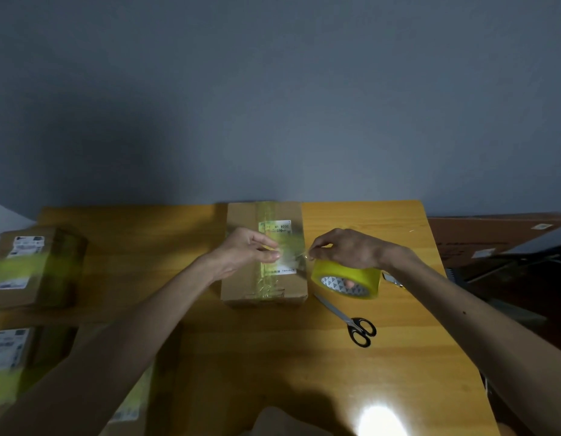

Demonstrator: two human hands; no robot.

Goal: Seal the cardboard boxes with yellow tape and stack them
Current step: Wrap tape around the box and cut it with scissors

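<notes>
Box (244, 284), centred on worktop (273, 357), taped lengthwise. Tape roll (346, 276) is gripped by right hand (345, 250) beside it, its end pinched by left hand (252, 250) over the box, likely for crosswise sealing. Scissors (351, 322) laid near for cutting.

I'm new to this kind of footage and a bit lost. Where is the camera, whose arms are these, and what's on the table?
There is no machine here: the one camera sits on a person's head, looking down at their own arms. The left hand pinches a loose strip of tape over a cardboard box; the right hand grips the yellow tape roll beside it. Scissors lie on the wooden table, nearer the person. More boxes, blurred, sit at the left.
</notes>
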